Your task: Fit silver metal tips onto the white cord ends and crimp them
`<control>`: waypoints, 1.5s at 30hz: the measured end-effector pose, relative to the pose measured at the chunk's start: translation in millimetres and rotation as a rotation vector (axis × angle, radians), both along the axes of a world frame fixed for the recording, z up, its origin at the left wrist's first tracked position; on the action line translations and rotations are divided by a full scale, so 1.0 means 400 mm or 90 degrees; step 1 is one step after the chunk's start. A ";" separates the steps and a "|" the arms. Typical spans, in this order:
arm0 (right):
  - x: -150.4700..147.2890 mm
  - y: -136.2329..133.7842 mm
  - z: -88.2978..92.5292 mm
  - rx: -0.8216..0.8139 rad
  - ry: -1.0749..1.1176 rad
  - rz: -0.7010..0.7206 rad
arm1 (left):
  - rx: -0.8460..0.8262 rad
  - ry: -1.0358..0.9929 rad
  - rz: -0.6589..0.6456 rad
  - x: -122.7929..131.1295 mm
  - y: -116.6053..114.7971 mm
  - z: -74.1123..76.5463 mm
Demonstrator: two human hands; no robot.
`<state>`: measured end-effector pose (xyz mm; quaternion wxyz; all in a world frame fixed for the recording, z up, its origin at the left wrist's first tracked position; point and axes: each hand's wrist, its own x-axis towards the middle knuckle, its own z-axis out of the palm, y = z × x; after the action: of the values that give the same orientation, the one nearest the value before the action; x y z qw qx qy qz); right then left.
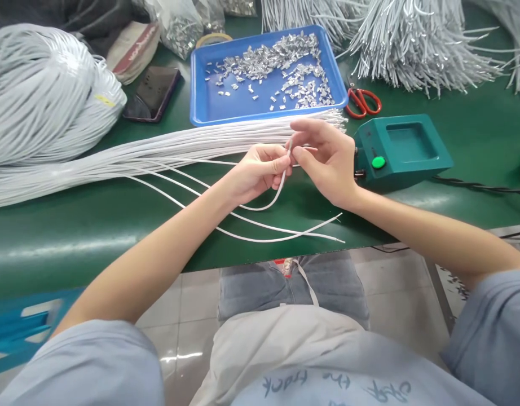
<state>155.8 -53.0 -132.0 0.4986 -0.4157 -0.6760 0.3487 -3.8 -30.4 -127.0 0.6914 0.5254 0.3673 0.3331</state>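
My left hand [260,172] is closed around a white cord [277,194] that loops down below it over the green table [95,225]. My right hand [325,160] pinches the cord's upper end with thumb and forefinger, just right of the left hand. What sits on the cord tip is too small to make out. Behind both hands lies a long bundle of white cords [158,149]. A blue tray [209,101] of small metal clips stands beyond the bundle. A teal box machine [401,149] with a green button sits right beside my right hand.
A big coil of white cord [40,96] fills the back left, with a dark phone [152,93] beside it. Red-handled scissors [364,101] lie behind the machine. More cut cords [412,45] pile at the back right. Two loose cords [285,231] lie near the table's front edge.
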 end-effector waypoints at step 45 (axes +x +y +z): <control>0.004 0.017 -0.005 0.038 0.183 0.064 | 0.027 -0.155 -0.033 0.010 0.004 -0.016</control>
<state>157.4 -46.4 -134.0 0.5842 -0.3124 -0.6276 0.4089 0.2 -28.7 -133.6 0.7277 0.5051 0.2600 0.3844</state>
